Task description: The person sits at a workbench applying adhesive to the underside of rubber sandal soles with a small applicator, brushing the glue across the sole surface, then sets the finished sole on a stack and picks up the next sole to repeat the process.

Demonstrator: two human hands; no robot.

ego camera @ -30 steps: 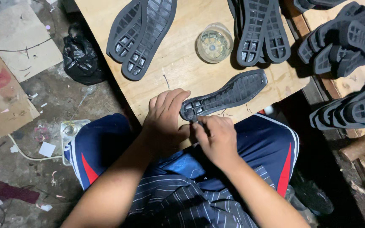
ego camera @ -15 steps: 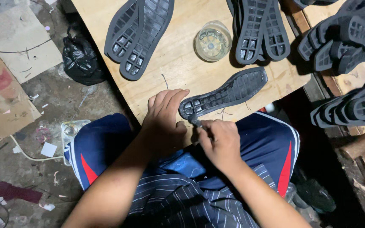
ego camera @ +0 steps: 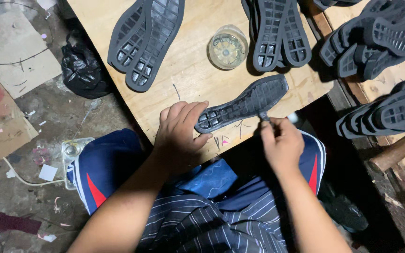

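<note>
A dark rubber shoe sole (ego camera: pixel 244 104) lies tread-up near the front edge of the wooden desk (ego camera: pixel 191 75). The left hand (ego camera: pixel 181 133) presses its heel end down; the right hand (ego camera: pixel 282 140) pinches a small tool at its near edge. Farther off, sole pairs (ego camera: pixel 146 40) flank a round clear container (ego camera: pixel 228 47).

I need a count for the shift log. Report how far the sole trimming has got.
Looks done: two soles lie set aside at the board's far left, more soles beside the clear round tub. In hand: left hand pins one sole while right hand works its edge with a small tool. Left: probably the stacked soles at right.
</note>
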